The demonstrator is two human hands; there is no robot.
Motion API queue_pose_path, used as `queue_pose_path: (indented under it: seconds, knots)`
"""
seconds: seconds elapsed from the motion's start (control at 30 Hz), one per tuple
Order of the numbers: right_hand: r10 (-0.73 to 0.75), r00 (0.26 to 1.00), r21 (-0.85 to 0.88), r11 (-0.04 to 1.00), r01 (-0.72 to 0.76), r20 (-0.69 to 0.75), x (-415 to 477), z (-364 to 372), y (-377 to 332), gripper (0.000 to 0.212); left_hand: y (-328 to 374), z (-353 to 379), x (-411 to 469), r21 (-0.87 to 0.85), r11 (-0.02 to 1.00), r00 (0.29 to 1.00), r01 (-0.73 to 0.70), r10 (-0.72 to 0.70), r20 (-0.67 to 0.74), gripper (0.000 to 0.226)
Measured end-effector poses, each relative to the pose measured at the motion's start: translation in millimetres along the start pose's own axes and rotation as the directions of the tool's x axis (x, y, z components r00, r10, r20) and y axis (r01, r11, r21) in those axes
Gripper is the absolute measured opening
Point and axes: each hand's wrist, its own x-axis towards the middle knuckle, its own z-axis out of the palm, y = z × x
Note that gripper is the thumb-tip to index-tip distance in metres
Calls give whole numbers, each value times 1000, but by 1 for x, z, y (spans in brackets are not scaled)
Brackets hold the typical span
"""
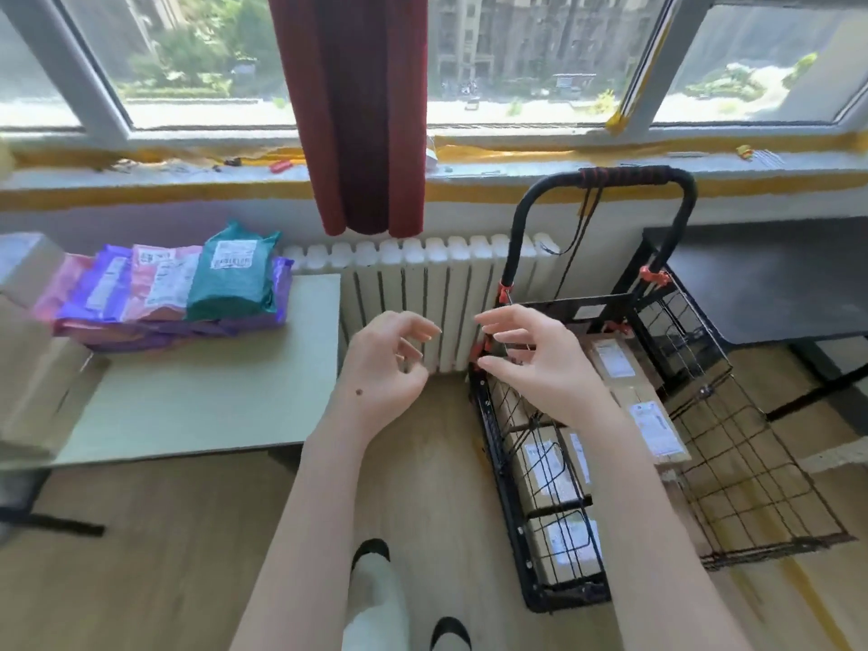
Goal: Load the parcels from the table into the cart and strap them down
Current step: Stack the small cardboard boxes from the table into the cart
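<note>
Head view: radiator [422,293] stands between table [211,401] and cart [497,444].

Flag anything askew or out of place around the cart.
The cart's right-hand wire side panel is splayed outward rather than upright, so the boxes inside lie unfenced on that side. The black cord hangs loose from the handle.
</note>
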Motion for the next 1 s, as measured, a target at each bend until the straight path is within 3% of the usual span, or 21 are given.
queue_pose_path:
  seconds: [0.37, 0.7, 1.0]
  knots:
    - [-165, 958, 34, 986, 162, 234, 15, 103, -82, 34, -46, -108, -73, 97, 978, 954, 187, -157, -256, 38]
    - [-253, 932, 109, 967, 231, 261, 34, 225, -175, 32, -107, -232, -116, 156, 963, 920, 220, -152, -360, 33]
    - [-354, 886, 196, 932, 306, 300, 37, 333, -263, 30, -165, -338, -168, 83, 956, 834, 281, -200, -513, 31]
